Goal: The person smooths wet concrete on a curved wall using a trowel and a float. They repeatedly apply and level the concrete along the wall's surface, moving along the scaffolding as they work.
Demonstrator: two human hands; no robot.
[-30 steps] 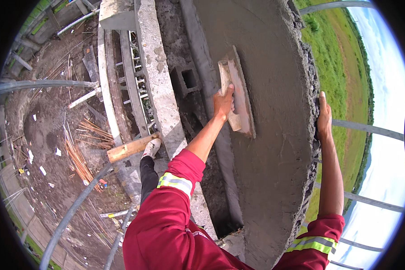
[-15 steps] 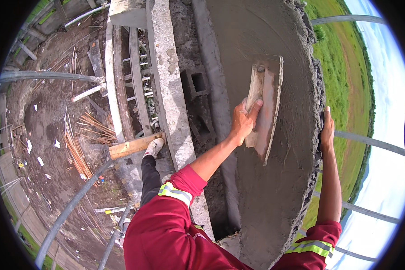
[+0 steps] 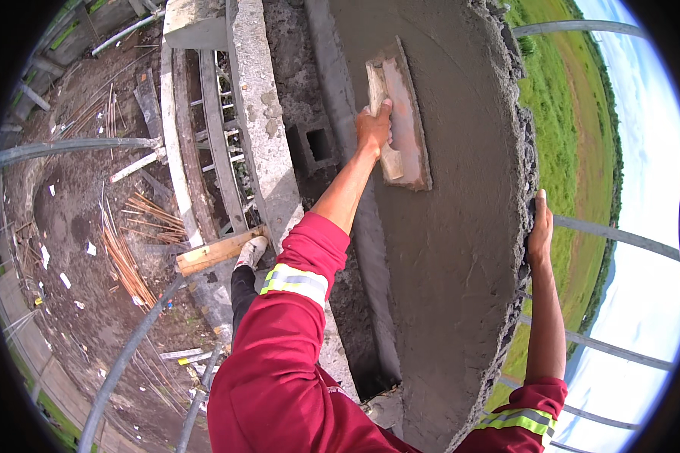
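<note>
My left hand (image 3: 373, 130) is closed around the pale wooden handle of a plastering float (image 3: 406, 124). The float's flat, mortar-smeared blade lies against the wet grey mortar (image 3: 453, 249) on the broad wall face. At the right, my right hand (image 3: 539, 230) rests against the wall's rough, broken edge (image 3: 523, 162). One finger of it points straight up along that edge; the other fingers are partly hidden.
Left of the mortar runs a channel with a hollow concrete block (image 3: 319, 143), then a concrete beam (image 3: 261, 113). A wooden plank (image 3: 219, 251) lies near my foot (image 3: 251, 253). Metal poles (image 3: 128, 355) cross over the littered ground far below. Grass (image 3: 567, 128) lies beyond the wall.
My left hand has moved the float up and to the left across the mortar. The right hand stays at the rough edge, and the view has shifted slightly.
</note>
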